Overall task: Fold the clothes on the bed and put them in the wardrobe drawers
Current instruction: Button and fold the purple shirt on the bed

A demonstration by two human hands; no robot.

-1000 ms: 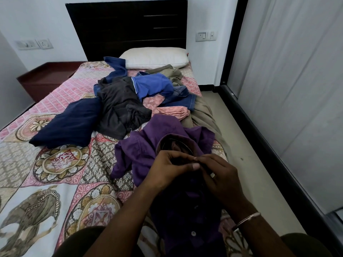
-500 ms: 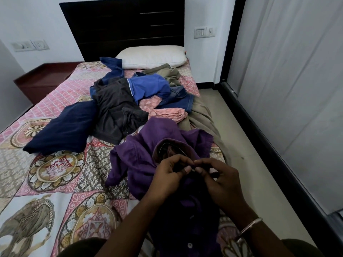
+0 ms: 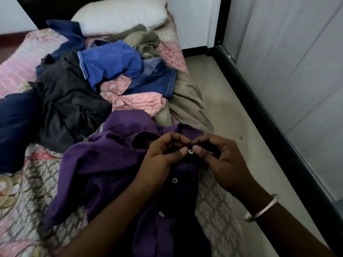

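A: So where are we at with the crumpled purple button-up shirt (image 3: 104,164)?

B: It's lying on the patterned bedspread (image 3: 33,182) right in front of us. Our left hand (image 3: 163,156) and right hand (image 3: 220,160) meet at the collar end of the placket, thumbs and fingertips pinching the cloth on either side of a small white top button (image 3: 191,152).

A: And the rest?

B: Further up the bed is a heap: a bright blue shirt (image 3: 111,62), a dark grey garment (image 3: 68,101), a pink printed cloth (image 3: 137,101), then the white pillow (image 3: 120,13).

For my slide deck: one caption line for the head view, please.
Both hands, left hand and right hand, pinch the purple shirt at its top button.
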